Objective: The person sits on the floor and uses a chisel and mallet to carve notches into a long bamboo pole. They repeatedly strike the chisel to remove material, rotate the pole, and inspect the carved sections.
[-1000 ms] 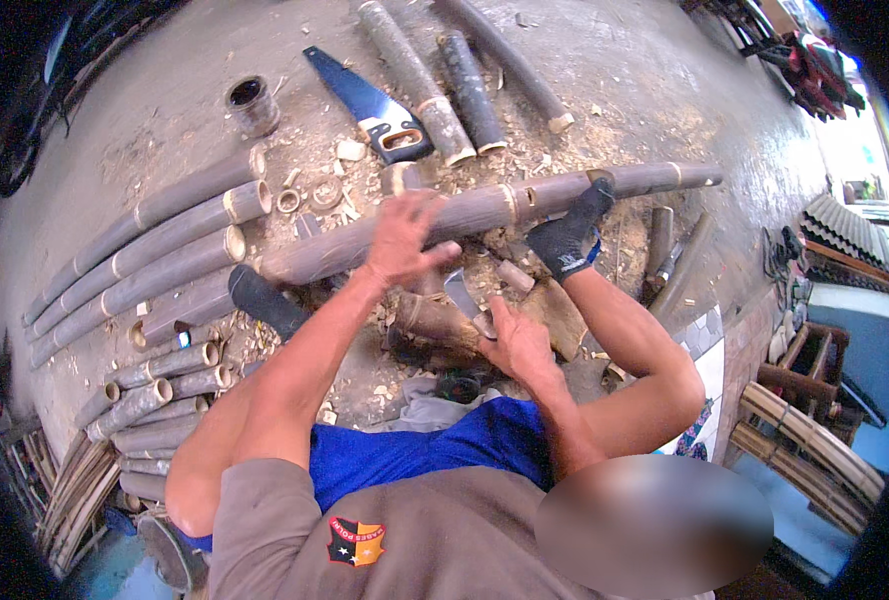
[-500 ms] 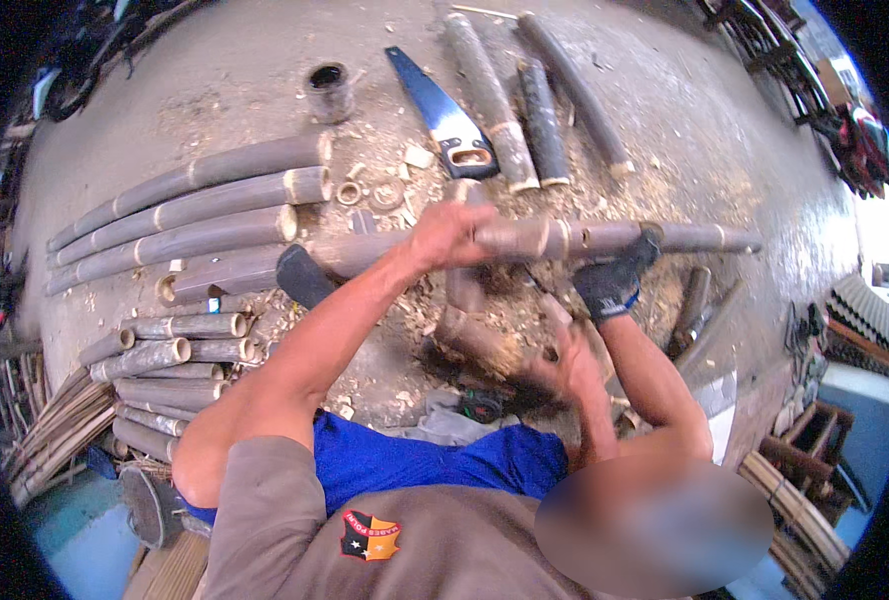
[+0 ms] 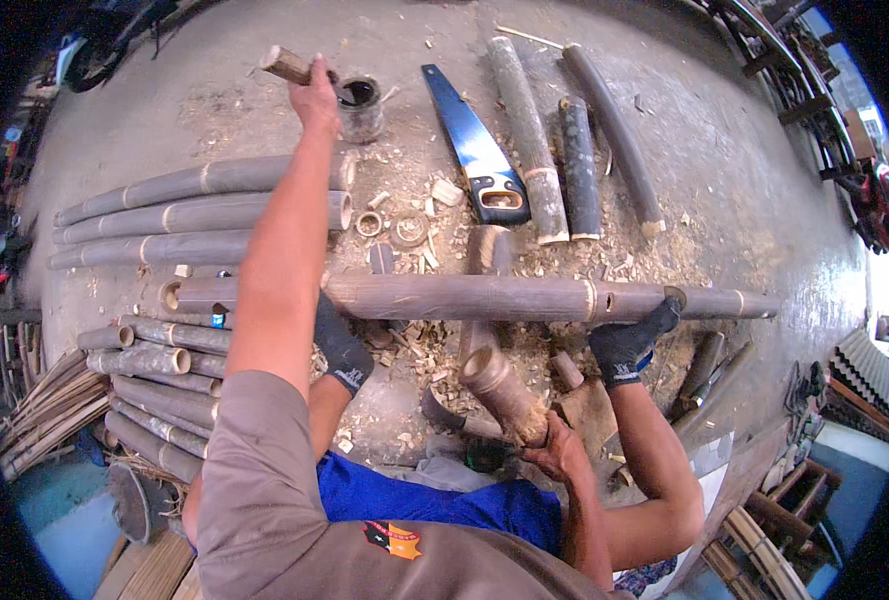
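Shavings (image 3: pixel 429 348) litter the grey floor (image 3: pixel 710 170) — around a long bamboo pole (image 3: pixel 465 298).

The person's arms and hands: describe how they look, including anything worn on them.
The left arm has a plain grey-brown short sleeve; both forearms are bare. The left hand and right hand wear no gloves, and no watch or band shows at either wrist.
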`<state>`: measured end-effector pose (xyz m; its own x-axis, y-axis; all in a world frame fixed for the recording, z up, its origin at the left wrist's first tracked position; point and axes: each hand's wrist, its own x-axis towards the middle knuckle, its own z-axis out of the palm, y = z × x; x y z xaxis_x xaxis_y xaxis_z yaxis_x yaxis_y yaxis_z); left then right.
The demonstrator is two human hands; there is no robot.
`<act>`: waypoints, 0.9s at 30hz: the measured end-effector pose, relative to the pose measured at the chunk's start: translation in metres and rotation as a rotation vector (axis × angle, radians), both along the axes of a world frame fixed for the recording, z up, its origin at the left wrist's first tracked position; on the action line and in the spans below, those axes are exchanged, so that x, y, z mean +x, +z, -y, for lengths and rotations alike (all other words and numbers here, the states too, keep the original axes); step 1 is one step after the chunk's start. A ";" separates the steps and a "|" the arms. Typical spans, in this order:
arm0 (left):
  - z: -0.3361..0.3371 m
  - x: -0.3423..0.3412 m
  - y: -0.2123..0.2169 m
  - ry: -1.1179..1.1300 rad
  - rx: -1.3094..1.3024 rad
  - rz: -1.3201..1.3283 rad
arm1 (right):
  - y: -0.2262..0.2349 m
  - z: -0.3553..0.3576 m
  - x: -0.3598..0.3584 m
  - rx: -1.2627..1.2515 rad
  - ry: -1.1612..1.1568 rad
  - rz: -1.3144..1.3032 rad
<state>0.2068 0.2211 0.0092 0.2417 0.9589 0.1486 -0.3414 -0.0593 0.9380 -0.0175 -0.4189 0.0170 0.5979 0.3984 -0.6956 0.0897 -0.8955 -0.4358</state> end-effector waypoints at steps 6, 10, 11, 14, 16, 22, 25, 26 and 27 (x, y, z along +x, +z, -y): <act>-0.055 -0.015 -0.044 0.070 -0.140 -0.323 | 0.057 -0.045 0.035 0.235 -0.426 -0.195; -0.065 -0.004 -0.057 0.092 -0.059 -0.236 | 0.061 -0.036 0.034 0.529 -0.856 -0.096; -0.044 -0.003 -0.041 0.093 -0.049 -0.219 | 0.070 -0.029 0.040 0.564 -0.923 -0.065; 0.001 -0.018 -0.004 0.136 0.247 -0.139 | 0.106 0.001 0.066 0.902 -0.867 -0.191; 0.056 -0.042 0.015 0.219 0.582 -0.373 | 0.128 0.003 0.065 1.049 -0.886 -0.264; 0.324 -0.108 0.019 -0.389 0.456 -0.405 | 0.156 -0.027 0.027 1.113 -1.175 -0.363; 0.406 -0.136 -0.002 -0.515 0.675 -0.511 | 0.168 -0.022 0.010 1.153 -1.016 -0.065; 0.419 -0.142 -0.001 -0.598 0.632 -0.542 | 0.167 -0.018 0.006 1.205 -0.940 -0.100; 0.429 -0.144 0.001 -0.681 0.590 -0.561 | 0.166 -0.013 0.005 1.259 -0.862 -0.124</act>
